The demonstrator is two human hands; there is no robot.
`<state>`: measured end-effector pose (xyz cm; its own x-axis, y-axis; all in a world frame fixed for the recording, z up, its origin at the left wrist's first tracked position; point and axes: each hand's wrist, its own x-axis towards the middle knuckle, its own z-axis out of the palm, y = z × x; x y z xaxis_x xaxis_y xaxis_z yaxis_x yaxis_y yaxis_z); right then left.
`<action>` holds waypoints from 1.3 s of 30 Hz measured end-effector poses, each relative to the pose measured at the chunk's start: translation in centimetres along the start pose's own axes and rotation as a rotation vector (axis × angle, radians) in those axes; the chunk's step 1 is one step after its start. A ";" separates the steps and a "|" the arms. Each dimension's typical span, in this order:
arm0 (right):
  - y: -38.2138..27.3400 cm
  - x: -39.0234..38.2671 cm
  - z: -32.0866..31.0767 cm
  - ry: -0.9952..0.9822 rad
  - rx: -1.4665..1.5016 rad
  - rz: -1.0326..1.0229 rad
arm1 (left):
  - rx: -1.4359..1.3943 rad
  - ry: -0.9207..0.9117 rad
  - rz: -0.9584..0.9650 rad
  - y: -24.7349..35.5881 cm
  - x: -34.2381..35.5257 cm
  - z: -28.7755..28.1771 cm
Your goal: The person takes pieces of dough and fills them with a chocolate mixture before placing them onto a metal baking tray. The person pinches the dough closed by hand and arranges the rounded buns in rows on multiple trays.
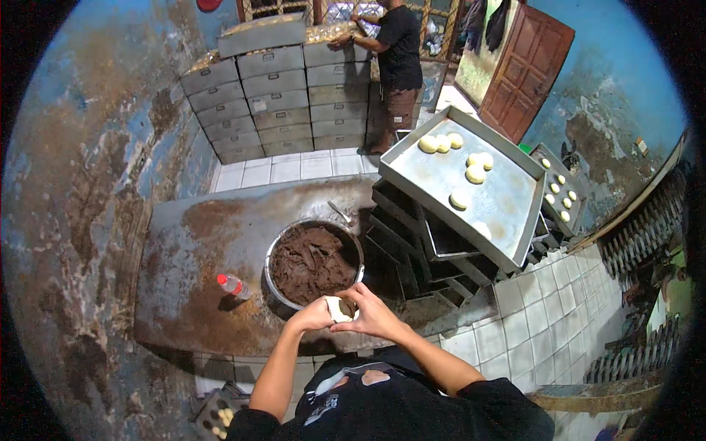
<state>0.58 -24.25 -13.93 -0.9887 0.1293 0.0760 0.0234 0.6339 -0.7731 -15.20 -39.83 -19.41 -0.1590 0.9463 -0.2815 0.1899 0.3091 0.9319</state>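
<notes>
Cupping a thin, pale piece of dough (336,310) by the near rim of a round metal basin (268,272) of dark brown paste (312,257). Left hand (312,316) has its fingers curled around it; right hand (375,317) has thumb and fingers clamped on the edge. Squeeze too hard and I reckon it tears; go slack and it could drop. The clear plastic bottle with a red cap (234,287) looks easy to knock over. Farther out, a grey metal tray (504,206) of round dough balls (476,173) sits on a crooked stack, so one bump might slide it. Writing-wise: pale lettering on the black shirt (441,415), red bottle label, neither clear enough to read.
</notes>
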 end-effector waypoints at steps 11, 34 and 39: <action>4.1 -0.6 1.1 -0.069 1.139 0.473 | -0.586 0.099 0.146 1.1 -2.7 2.5; -5.9 2.2 -5.8 0.153 0.271 -0.162 | -0.683 0.564 0.352 8.5 -3.4 3.1; -8.0 1.3 -6.5 0.241 0.195 -0.228 | -0.796 0.472 0.258 6.6 -3.9 2.3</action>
<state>0.08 -24.17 -3.52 -0.9016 0.1920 0.3877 -0.2447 0.5128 -0.8229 -11.07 -41.29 -12.72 -0.6109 0.7869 -0.0872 -0.4127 -0.2225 0.8833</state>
